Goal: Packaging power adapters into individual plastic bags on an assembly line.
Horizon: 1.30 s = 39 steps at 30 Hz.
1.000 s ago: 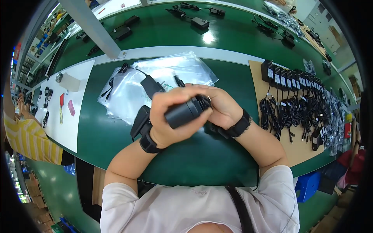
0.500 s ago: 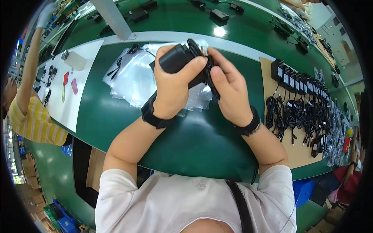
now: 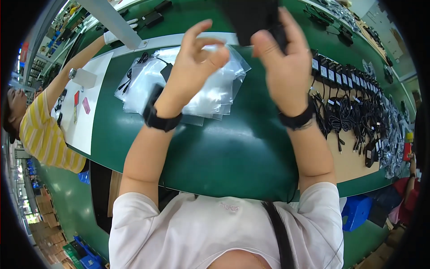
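Note:
My right hand [image 3: 286,67] grips a black power adapter [image 3: 251,20] between thumb and fingers, raised over the far part of the bench. Motion blurs the adapter, and its upper end runs out at the picture's top edge. My left hand [image 3: 197,67] is apart from it, fingers spread and curved, holding nothing. Beneath the left hand lies a pile of clear plastic bags [image 3: 210,101] on the green bench. On that pile, partly hidden by my left wrist, rests another black adapter [image 3: 166,71] with its thin cord.
Rows of black adapters [image 3: 331,74] with bundled cables [image 3: 342,114] lie on cardboard [image 3: 354,166] at right. More bagged items [image 3: 394,148] sit beyond. At left, a person in a yellow striped shirt [image 3: 47,134] reaches past a grey post [image 3: 112,22]. A white sheet [image 3: 96,89] holds small items.
My left hand has let go of the adapter and opened. My right hand has carried the adapter up and to the right. The person at left has stretched an arm toward the post.

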Motion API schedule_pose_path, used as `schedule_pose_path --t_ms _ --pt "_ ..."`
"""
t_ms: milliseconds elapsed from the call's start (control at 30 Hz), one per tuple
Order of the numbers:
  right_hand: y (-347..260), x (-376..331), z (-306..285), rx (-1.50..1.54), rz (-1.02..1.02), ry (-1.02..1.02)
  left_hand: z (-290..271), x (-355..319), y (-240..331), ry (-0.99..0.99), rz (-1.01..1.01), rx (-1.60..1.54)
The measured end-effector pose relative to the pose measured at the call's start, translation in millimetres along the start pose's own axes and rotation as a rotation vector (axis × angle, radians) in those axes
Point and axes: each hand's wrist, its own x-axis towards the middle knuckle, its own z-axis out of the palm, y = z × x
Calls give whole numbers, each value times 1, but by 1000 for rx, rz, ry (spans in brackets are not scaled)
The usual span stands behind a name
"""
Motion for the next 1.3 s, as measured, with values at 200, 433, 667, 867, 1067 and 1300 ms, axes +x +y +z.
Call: schedule_pose_path --t_ms 200,433,667,867,1067,1300 --pt "-32 32 -33 116 118 146 -2 -41 -53 25 213 1191" --pt "-36 31 -38 145 4 204 -16 -35 -62 12 69 1320" --pt "-38 35 -42 116 4 183 -52 -34 -27 -3 -515 729" --pt "-31 35 -43 125 -8 156 -74 -43 -20 213 -583 313" --pt "-20 33 -45 58 -48 116 -86 -55 -40 299 -262 356" --pt "-36 35 -50 -170 -162 193 -71 -45 -40 406 -165 798"
